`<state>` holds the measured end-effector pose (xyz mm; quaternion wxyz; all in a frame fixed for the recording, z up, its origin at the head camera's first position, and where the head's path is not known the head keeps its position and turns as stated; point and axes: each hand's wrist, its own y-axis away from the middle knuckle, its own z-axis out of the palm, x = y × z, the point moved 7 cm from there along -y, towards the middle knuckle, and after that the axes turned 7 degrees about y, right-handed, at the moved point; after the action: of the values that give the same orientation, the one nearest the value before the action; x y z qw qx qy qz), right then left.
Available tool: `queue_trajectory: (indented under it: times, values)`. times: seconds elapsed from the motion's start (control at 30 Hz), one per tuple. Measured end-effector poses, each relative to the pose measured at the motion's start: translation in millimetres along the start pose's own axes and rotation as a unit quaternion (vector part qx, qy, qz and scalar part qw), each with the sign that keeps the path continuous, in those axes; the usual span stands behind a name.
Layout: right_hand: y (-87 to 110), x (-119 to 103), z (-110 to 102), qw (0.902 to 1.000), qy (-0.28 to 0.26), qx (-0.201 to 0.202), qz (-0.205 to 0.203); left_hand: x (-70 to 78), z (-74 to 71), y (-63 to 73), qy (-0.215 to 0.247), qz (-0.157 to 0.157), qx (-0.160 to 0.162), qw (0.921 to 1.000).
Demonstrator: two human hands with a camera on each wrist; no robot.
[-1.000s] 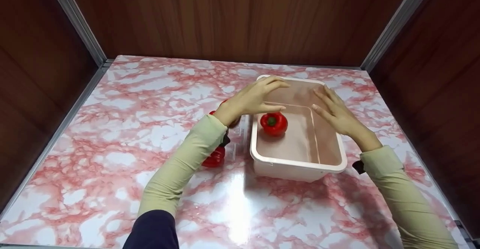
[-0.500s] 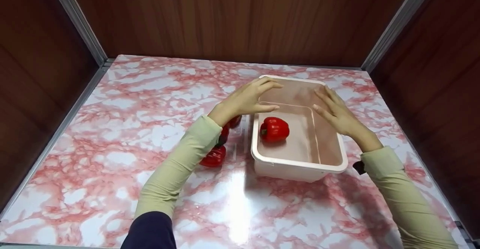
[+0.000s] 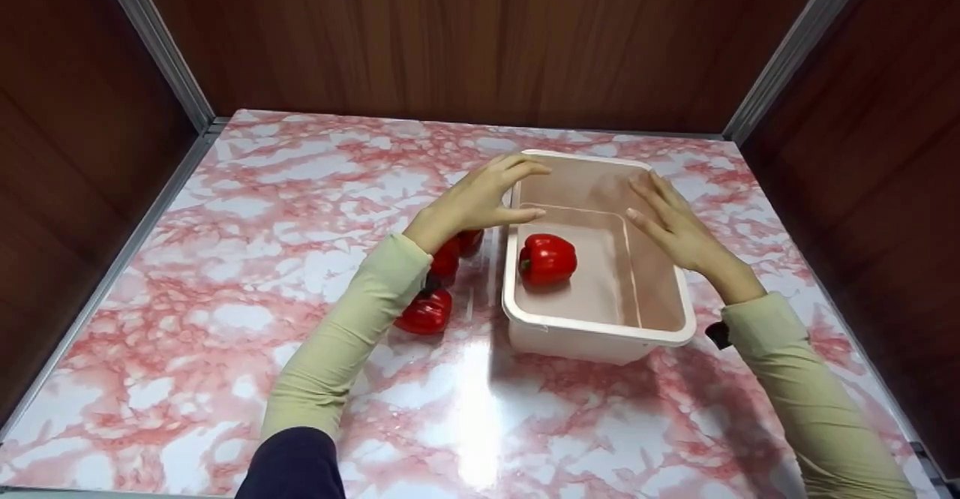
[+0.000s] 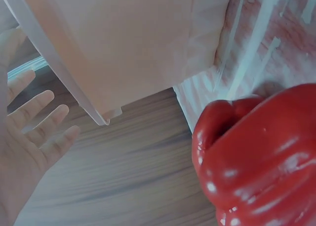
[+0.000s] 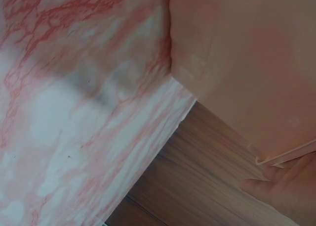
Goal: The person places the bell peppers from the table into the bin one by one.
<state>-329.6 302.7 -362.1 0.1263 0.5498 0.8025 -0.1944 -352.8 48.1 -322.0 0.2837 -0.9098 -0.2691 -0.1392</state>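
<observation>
One red bell pepper (image 3: 550, 260) lies on its side in the pale pink plastic bin (image 3: 592, 328), near its left wall. My left hand (image 3: 484, 193) hovers at the bin's left rim with fingers spread and nothing in its grasp. The left wrist view shows those fingers (image 4: 52, 114) apart beside the bin's outer wall (image 4: 133, 43), and a large red bell pepper (image 4: 261, 161) close to the camera. My right hand (image 3: 673, 230) is at the bin's right rim, fingers extended; in the right wrist view, the bin's edge partly hides that hand (image 5: 291, 189).
Left of the bin, more red bell peppers (image 3: 426, 313) stand on the pink-and-white marbled table (image 3: 225, 319), partly covered by my left forearm. Brown wood-look panels (image 3: 450, 41) enclose the table at the back and both sides.
My left hand has drawn leftward, away from over the bin. The pepper in the bin has rolled from stem-up onto its side. My right hand has stayed put.
</observation>
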Motion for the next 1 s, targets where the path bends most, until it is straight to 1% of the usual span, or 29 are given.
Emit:
queue_trajectory:
  times: [0.13, 0.3, 0.4, 0.53, 0.67, 0.83, 1.0]
  values:
    - [-0.7, 0.6, 0.5, 1.0, 0.001, 0.001, -0.002, -3.9, -2.1, 2.3, 0.006, -0.011, -0.002, 0.9999]
    - [-1.2, 1.7, 0.6, 1.0, 0.003, 0.002, -0.004, -8.3, -3.9, 4.8, 0.015, -0.016, -0.001, 0.9998]
    - [-1.4, 2.1, 0.5, 1.0, 0.003, 0.004, -0.005, -10.8, -4.2, 6.7, 0.017, -0.023, -0.006, 0.9996]
    - [-1.3, 3.1, 0.7, 1.0, -0.001, 0.002, -0.002, -14.7, -4.4, 9.9, 0.015, -0.035, -0.014, 0.9992]
    - [-1.3, 4.0, 1.2, 1.0, -0.004, 0.0, 0.006, -18.3, -5.5, 12.6, 0.016, -0.041, -0.013, 0.9989]
    - [-0.8, 4.9, 0.7, 1.0, -0.003, 0.003, 0.006, -23.4, -6.7, 15.6, 0.014, -0.052, -0.016, 0.9984]
    - [-1.5, 5.3, 0.8, 1.0, -0.003, 0.005, 0.007, -27.7, -8.2, 18.8, 0.016, -0.055, -0.014, 0.9983]
